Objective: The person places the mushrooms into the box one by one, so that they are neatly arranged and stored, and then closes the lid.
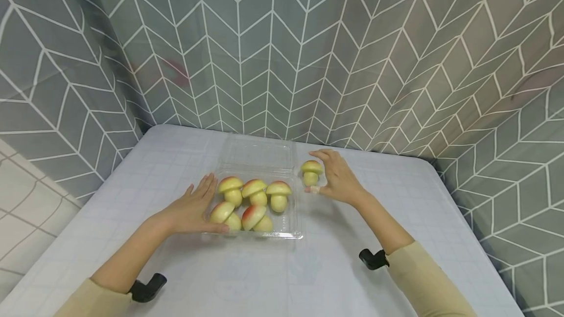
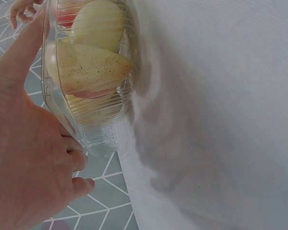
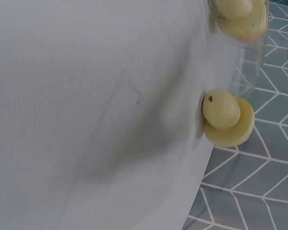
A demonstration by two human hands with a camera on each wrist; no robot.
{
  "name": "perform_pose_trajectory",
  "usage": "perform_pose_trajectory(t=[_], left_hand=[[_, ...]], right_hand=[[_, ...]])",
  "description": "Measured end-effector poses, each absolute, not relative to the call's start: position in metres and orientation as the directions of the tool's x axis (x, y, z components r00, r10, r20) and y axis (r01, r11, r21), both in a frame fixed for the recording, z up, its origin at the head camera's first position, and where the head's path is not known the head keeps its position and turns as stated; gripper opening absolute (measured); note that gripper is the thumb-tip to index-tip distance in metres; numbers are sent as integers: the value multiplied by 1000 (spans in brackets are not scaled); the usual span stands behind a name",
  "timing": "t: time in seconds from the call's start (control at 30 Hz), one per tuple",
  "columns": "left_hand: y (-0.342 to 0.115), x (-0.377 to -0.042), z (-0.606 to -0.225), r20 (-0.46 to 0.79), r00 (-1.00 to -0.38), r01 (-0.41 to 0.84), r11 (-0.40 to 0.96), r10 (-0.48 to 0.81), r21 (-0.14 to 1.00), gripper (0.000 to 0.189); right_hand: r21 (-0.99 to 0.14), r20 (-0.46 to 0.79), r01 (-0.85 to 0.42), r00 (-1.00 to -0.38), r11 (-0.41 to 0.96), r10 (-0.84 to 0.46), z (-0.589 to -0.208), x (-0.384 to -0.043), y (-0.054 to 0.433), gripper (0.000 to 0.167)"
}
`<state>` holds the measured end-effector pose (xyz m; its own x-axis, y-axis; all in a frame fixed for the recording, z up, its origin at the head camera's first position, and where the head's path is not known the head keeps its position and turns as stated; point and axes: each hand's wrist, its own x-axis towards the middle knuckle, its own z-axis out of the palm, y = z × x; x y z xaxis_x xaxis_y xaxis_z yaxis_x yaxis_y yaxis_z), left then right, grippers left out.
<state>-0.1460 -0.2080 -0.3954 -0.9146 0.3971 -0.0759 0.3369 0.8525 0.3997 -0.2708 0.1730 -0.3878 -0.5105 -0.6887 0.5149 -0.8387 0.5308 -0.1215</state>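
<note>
A clear plastic clamshell box (image 1: 288, 223) stands on the table with its lid (image 1: 257, 153) folded back. Inside lie several yellow-green mushroom-shaped pieces (image 1: 279, 194) with reddish blush on their caps. My left hand (image 1: 187, 214) rests along the box's left side, fingers straight and thumb out at the front corner. Just right of the box, one more mushroom-shaped piece (image 1: 311, 172) sits on the table, cap toward the back. Around it my right hand (image 1: 341, 180) spreads its thumb and fingers, with a gap showing on either side. In the right wrist view this loose mushroom-shaped piece (image 3: 225, 115) shows its stem end.
A white cloth covers the table (image 1: 374, 190). Grey patterned curtains (image 1: 273, 62) hang behind its back edge and along both sides. A black wrist strap mount (image 1: 149, 287) sits at the left sleeve, another mount (image 1: 373, 259) at the right.
</note>
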Motion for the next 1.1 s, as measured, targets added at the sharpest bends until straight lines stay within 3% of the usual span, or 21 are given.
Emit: perform_pose_trajectory(t=[0.47,0.77,1.1], left_hand=[[-209,-147,-398,-78,-915,335,853,396,400,129],[-209,-149,-400,-74,-915,339,855,396,393,128],[-209,-147,-397,-81,-915,335,855,396,395,128]], right_hand=[[-172,482,-760,-620,627,-619,-393,-280,186,106],[-158,481,-749,-627,643,-613,-397,-286,190,110],[-178,408,-725,-670,666,-621,-405,-291,185,103]])
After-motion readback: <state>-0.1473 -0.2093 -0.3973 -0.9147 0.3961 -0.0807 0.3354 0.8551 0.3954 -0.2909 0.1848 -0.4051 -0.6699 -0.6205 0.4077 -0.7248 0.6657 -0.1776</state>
